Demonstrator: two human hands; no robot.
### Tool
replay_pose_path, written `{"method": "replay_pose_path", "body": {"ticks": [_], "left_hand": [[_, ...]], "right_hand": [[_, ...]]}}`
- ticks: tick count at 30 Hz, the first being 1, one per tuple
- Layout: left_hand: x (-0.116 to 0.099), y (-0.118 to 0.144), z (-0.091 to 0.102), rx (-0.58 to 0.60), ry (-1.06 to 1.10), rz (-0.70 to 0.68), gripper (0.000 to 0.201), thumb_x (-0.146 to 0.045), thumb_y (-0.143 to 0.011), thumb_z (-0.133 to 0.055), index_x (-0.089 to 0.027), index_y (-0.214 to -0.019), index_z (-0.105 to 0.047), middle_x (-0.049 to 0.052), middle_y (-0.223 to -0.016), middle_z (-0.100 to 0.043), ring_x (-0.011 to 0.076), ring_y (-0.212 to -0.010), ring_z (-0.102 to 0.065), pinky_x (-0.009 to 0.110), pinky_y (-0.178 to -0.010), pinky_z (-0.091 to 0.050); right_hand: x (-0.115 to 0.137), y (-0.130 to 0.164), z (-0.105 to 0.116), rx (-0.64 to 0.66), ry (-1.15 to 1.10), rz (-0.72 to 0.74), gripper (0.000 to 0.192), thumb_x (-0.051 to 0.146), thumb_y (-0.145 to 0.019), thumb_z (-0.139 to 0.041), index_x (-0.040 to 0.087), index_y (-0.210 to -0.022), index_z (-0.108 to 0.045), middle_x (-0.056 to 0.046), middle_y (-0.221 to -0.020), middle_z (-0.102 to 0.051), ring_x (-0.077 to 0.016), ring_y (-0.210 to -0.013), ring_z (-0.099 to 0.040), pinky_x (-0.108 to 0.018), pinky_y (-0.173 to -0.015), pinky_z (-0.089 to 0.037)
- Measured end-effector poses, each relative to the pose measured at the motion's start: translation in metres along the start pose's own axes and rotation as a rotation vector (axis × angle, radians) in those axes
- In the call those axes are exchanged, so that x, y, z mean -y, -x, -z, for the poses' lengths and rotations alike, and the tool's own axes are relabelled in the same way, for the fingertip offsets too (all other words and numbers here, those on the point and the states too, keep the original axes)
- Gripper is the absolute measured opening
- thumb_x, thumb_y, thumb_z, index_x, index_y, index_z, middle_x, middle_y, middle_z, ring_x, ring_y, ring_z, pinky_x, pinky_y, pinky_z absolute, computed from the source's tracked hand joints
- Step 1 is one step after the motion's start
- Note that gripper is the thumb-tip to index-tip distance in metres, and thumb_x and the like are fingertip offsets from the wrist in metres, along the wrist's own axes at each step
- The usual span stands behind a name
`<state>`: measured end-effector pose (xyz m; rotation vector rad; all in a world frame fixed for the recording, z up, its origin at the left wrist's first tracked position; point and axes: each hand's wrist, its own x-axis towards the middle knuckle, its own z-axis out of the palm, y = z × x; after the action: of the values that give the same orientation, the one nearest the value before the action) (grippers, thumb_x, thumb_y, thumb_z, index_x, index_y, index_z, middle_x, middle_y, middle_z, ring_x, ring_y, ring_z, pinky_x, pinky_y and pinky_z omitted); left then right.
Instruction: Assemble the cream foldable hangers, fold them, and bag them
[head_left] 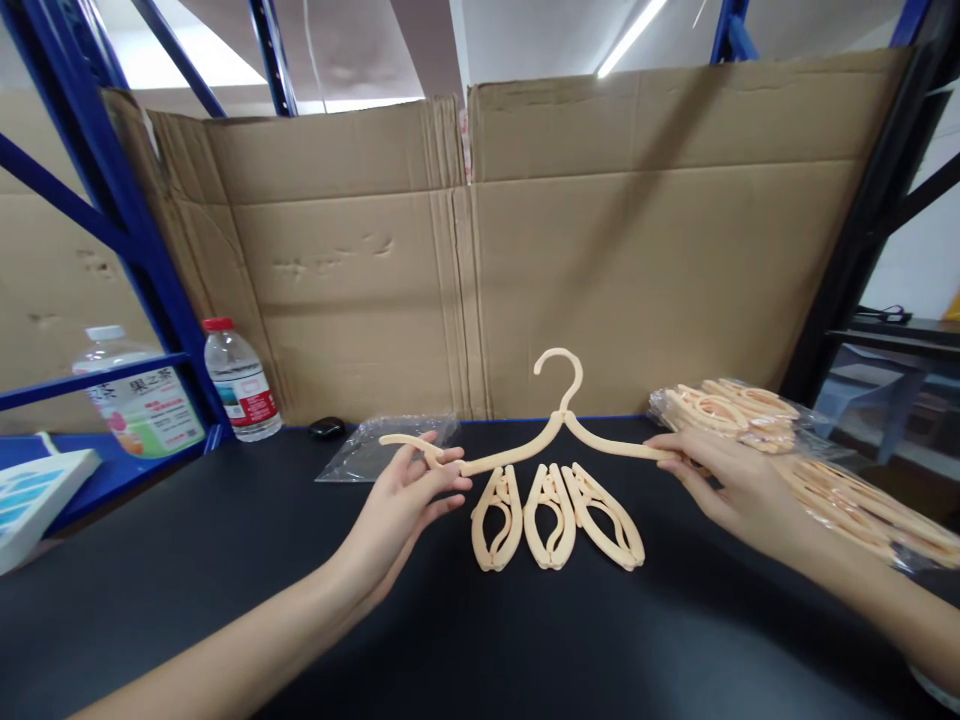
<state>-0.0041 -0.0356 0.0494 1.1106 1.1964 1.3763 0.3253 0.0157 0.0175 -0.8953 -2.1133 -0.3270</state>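
A cream folding clothes hanger [517,457] is held up over the black table, its hook pointing upward and its arms spread wide. My left hand [420,485] is closed around the left arm near a joint, and the arm's end sticks out past my fingers. At the other side, my right hand [724,478] pinches the tip of the right arm. Just below the hanger lie three folded hangers in a row: the left one [477,535], the middle one [529,530] and the right one [634,545], which is tilted.
Bagged folded hangers [731,408] lie at the right, with another bag [847,510] nearer. A clear plastic bag [360,455] and a small black object [327,428] lie at the back left. A water bottle [238,385] stands beside the blue frame. Cardboard [637,250] walls the back.
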Motion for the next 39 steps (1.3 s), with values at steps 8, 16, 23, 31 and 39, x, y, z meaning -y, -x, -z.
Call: {"method": "replay_pose_path", "body": {"ticks": [8,16,23,31,39], "left_hand": [[0.022,-0.007,0.014,0.250,-0.776,-0.403,0.063,-0.033,-0.083,-0.058,-0.028,-0.143,-0.037,0.002,-0.087,-0.061,0.0153,-0.067,-0.049,0.027,-0.064,-0.043],[0.022,-0.009,0.014,0.343,-0.957,-0.545,0.042,-0.033,-0.096,-0.034,-0.028,-0.135,-0.049,0.005,-0.092,-0.065,0.0224,-0.086,-0.051,0.038,-0.087,-0.040],[0.021,-0.005,0.007,0.260,-0.569,-0.368,0.030,-0.039,-0.090,-0.050,-0.020,-0.113,-0.053,0.001,-0.085,-0.061,0.0169,-0.077,-0.057,0.028,-0.072,-0.046],[0.025,0.000,-0.001,0.210,-0.305,-0.231,0.025,-0.039,-0.082,-0.061,-0.016,-0.092,-0.056,0.000,-0.077,-0.060,0.0135,-0.069,-0.055,0.025,-0.068,-0.048],[0.028,0.002,-0.004,0.251,-0.242,-0.231,0.024,-0.039,-0.084,-0.060,-0.017,-0.091,-0.053,0.000,-0.076,-0.058,0.0144,-0.072,-0.055,0.027,-0.069,-0.047]], "right_hand": [[0.011,0.001,-0.005,0.106,-0.075,-0.019,0.016,0.024,-0.094,-0.048,0.021,-0.106,-0.058,-0.003,-0.084,-0.066,-0.0146,-0.070,-0.063,-0.025,-0.058,-0.049],[0.016,-0.001,-0.005,0.136,-0.114,0.020,0.016,0.023,-0.092,-0.050,0.018,-0.103,-0.061,-0.003,-0.081,-0.066,-0.0126,-0.066,-0.061,-0.022,-0.054,-0.050],[0.009,0.001,-0.003,0.000,0.216,0.161,0.014,0.019,-0.091,-0.052,0.017,-0.099,-0.064,-0.007,-0.091,-0.069,-0.0210,-0.080,-0.060,-0.035,-0.071,-0.049],[0.016,0.005,0.000,-0.130,0.503,0.183,0.032,-0.001,-0.085,-0.046,0.015,-0.104,-0.065,-0.014,-0.125,-0.060,-0.0218,-0.081,-0.067,-0.033,-0.061,-0.051],[0.024,-0.002,-0.004,-0.063,-0.405,-0.346,0.043,0.030,-0.086,-0.061,0.025,-0.128,-0.054,-0.010,-0.127,-0.057,-0.0181,-0.084,-0.067,-0.034,-0.075,-0.061]]}}
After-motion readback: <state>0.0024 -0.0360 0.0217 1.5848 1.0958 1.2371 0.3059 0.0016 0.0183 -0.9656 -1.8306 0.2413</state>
